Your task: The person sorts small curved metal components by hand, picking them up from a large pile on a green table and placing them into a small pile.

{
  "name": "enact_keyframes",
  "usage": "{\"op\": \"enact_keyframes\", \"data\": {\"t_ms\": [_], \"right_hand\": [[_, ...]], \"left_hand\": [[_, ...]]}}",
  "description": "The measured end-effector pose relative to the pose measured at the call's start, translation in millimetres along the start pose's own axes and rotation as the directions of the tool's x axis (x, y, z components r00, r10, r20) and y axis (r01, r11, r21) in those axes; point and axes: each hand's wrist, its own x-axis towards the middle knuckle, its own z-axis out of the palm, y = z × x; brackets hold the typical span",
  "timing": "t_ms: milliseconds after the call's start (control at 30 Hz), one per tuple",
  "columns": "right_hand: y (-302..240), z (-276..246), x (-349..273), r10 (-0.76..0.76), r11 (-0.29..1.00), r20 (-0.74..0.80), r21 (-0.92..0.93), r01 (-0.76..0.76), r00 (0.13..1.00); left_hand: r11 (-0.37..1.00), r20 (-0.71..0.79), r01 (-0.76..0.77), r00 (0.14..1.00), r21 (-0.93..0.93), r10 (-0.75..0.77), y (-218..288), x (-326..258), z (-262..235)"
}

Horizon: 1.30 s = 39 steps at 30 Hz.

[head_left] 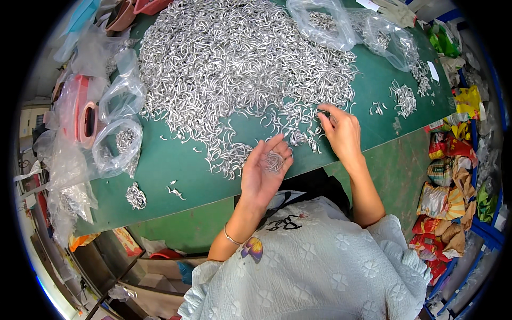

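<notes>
Green surface [160, 160] spreads ahead of me under a broad pile of curved silver pieces [234, 64], which lies straight beyond both my hands. Loose pieces [300, 136] trail off its near edge, between and just ahead of my fingertips, pointing every which way with no shared long axis. Palm up, my left hand [262, 172] cups a small clutch of pieces [274, 161]. My right hand [342, 130] is nearer the pile, thumb and forefinger curved narrowly together; whether they pinch anything, I cannot tell.
</notes>
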Motion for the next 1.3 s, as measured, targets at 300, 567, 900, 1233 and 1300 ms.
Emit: {"op": "enact_keyframes", "data": {"t_ms": [300,567,900,1233,1300], "right_hand": [[-6,15,10,0.033,0.999,0.024,-0.017,-0.033,0.999],[9,10,10,-0.035,0.952,-0.199,0.292,0.093,0.979],[2,3,1,0.152,0.185,0.42,0.877,-0.443,0.895],[-5,3,-10,0.098,0.275,0.434,0.853,-0.444,0.895],[-15,1,-13,0.094,0.489,0.32,0.81,-0.324,0.943]], "left_hand": [[0.989,0.193,-0.027,0.98,-0.145,0.055,4,-5,24],[0.978,0.203,0.011,0.979,-0.209,0.032,4,-5,23],[0.987,0.227,-0.008,0.973,-0.161,0.045,4,-6,20],[0.984,0.218,-0.006,0.975,-0.176,0.045,3,-5,19],[0.991,0.192,0.006,0.981,-0.137,0.021,3,-4,18]]}}
